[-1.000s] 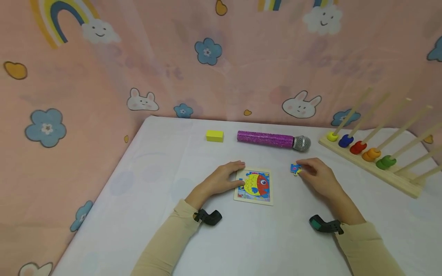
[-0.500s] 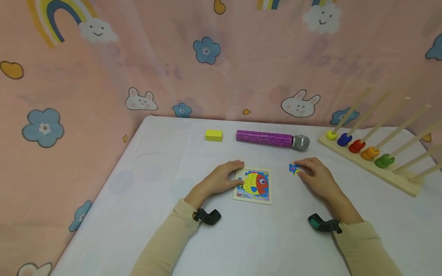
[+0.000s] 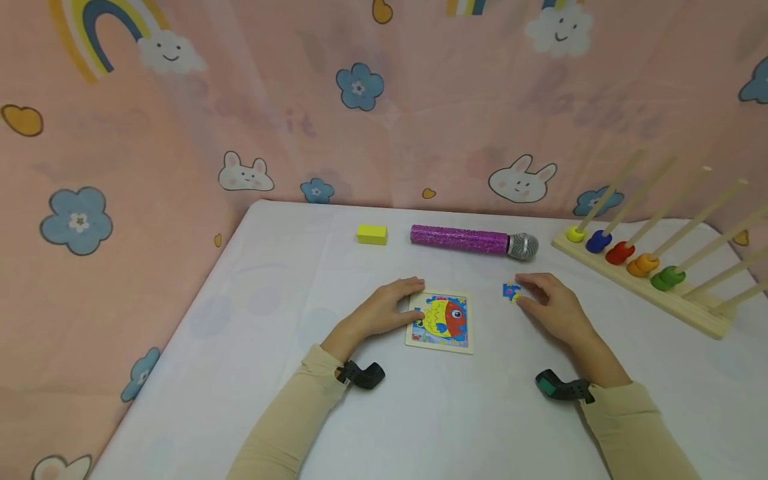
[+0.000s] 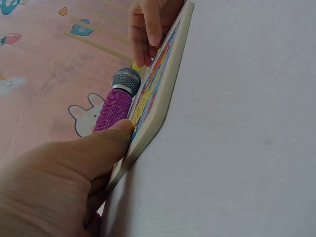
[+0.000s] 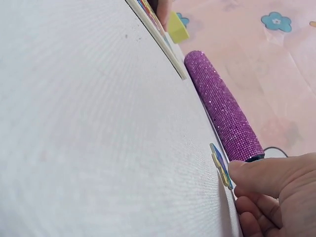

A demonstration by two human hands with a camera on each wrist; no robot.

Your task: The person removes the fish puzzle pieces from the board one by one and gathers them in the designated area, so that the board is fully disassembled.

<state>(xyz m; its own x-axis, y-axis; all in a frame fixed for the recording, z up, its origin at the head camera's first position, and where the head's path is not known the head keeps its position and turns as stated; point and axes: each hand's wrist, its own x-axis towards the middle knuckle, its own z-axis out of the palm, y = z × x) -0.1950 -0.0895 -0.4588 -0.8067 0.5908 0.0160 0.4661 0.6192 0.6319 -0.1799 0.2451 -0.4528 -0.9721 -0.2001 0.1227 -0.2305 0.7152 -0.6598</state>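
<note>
My left hand point(image 3: 384, 311) grips the left side of a small wooden-framed fish jigsaw puzzle point(image 3: 447, 323), its thumb over the picture and its fingers along the far left corner. In the left wrist view the thumb lies on the puzzle's edge point(image 4: 153, 118). To the right of the puzzle, my right hand point(image 3: 552, 307) holds a small blue and yellow puzzle piece point(image 3: 511, 291) between thumb and fingers, close over the white tabletop. The right wrist view shows the piece point(image 5: 220, 165) edge-on at the thumb tip, the other fingers curled behind.
Behind the puzzle lies a purple glittery microphone point(image 3: 462, 239) with a silver head. Left of it sits a yellow block point(image 3: 372, 235). A wooden peg stand point(image 3: 648, 283) with coloured beads stands at the right. A pink patterned cloth point(image 3: 396, 140) hangs behind the white table point(image 3: 270, 267).
The right hand's index fingertip has shifted slightly away from the puzzle piece's top, and the piece has turned a little. The left hand and the puzzle stay in place.
</note>
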